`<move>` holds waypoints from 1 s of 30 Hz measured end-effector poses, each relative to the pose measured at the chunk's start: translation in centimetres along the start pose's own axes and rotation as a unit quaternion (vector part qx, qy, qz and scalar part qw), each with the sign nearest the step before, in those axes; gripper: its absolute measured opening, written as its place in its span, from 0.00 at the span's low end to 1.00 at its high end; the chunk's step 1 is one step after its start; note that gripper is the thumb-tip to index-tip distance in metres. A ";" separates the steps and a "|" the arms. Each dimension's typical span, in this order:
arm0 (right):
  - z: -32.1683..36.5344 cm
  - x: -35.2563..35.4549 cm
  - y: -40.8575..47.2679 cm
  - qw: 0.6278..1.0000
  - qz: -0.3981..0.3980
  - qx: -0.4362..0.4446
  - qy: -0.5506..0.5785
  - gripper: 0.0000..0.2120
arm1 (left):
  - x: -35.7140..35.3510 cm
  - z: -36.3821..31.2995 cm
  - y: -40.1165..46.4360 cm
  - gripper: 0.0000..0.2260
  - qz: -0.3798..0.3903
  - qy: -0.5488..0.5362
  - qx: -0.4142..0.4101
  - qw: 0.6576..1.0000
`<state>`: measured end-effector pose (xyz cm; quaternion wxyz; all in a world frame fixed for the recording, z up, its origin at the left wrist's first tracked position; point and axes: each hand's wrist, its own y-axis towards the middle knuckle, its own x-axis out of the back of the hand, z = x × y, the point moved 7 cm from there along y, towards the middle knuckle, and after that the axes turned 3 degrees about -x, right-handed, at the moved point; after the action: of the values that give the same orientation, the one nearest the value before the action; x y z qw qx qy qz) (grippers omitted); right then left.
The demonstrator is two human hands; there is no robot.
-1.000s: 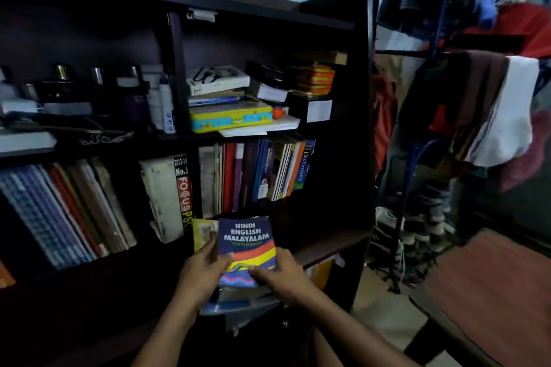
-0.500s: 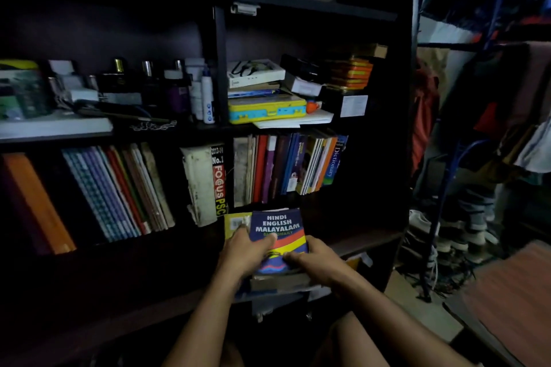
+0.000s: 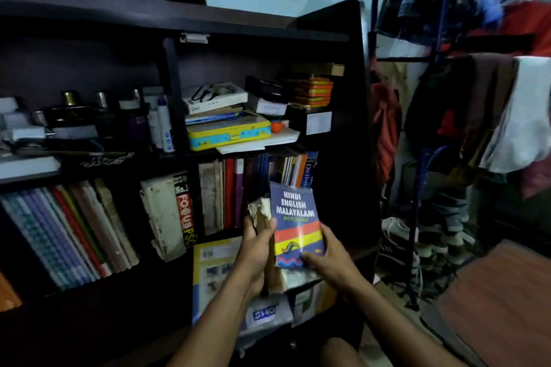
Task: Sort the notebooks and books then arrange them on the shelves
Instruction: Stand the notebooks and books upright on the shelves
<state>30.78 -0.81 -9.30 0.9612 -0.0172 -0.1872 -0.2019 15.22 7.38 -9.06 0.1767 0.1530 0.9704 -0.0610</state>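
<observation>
Both hands hold a small stack upright before the shelf's (image 3: 354, 134) lower row, left hand (image 3: 256, 250) gripping a worn book (image 3: 263, 214), right hand (image 3: 331, 262) pinching the dictionary (image 3: 295, 217), apparently ready to slot in.

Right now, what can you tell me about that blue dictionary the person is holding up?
The dictionary is a small, thick paperback. Its blue cover reads "Hindi English Malayalam Dictionary" in pale letters, above red, yellow and wavy blue bands. It is held upright, slightly tilted, in front of the row of standing books on the middle shelf. The right hand grips its lower right corner; the left hand holds its left edge along with a worn, torn-edged book pressed against it.
</observation>
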 end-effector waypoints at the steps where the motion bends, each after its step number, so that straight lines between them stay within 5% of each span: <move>1: 1.0 1.0 0.7 0.999 -0.028 0.023 -0.034 0.43 | -0.6 0.0 1.0 0.38 -0.012 -0.007 -0.024 1.000; 5: 4.1 4.5 3.8 0.957 -0.189 0.097 -0.197 0.40 | -4.7 -2.1 2.6 0.34 -0.053 0.069 -0.127 0.988; 9: 1.4 1.7 6.1 0.991 -0.075 0.079 -0.083 0.32 | -7.2 -0.7 4.2 0.28 0.016 0.178 -0.182 0.967; 14: -3.3 1.2 6.4 0.989 -0.096 0.104 -0.052 0.28 | -6.6 3.0 6.7 0.31 0.084 0.204 -0.194 0.956; 18: -4.4 -0.1 6.1 0.980 -0.111 0.142 -0.090 0.30 | -4.7 4.3 8.1 0.34 0.055 0.142 -0.154 0.976; 22: -5.2 -0.1 6.9 0.979 -0.109 0.135 -0.112 0.32 | -3.0 4.5 9.1 0.17 -0.035 0.090 -0.113 0.989; 27: -4.5 1.0 8.4 0.989 -0.046 0.041 -0.138 0.46 | -2.3 4.8 9.2 0.17 -0.062 0.054 -0.075 0.994; 30: -2.9 2.1 9.2 0.966 -0.063 0.004 -0.250 0.39 | -2.6 4.6 8.9 0.15 -0.056 0.072 -0.077 0.993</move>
<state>37.27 6.55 -10.84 0.8691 -0.0511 -0.4233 -0.2508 21.90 14.32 -12.95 0.1136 0.0885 0.9895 0.0156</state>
